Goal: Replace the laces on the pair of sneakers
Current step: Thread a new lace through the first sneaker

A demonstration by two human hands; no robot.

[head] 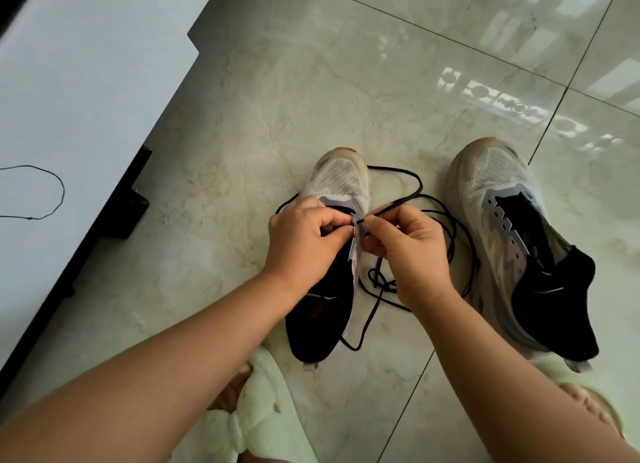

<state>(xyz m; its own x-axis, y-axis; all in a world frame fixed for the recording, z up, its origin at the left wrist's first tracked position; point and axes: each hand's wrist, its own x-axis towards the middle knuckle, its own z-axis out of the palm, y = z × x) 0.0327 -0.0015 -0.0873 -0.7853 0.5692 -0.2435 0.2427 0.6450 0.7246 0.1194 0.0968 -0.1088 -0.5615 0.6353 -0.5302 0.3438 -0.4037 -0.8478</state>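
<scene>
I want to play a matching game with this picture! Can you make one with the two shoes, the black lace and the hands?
Things:
1. Left sneaker
2. Right sneaker
3. Black lace
4. Thin black cord

Where or how:
A. Lies on the white surface at the left
B. Stands alone on the floor, no lace in its eyelets
C. Pinched by the right hand
D. Held by the left hand

Pairs: 1-D, 2-B, 3-C, 4-A

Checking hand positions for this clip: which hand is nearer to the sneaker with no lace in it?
The right hand. It pinches the black lace between the two shoes, beside the unlaced sneaker. The left hand rests on the other sneaker, farther away.
</scene>
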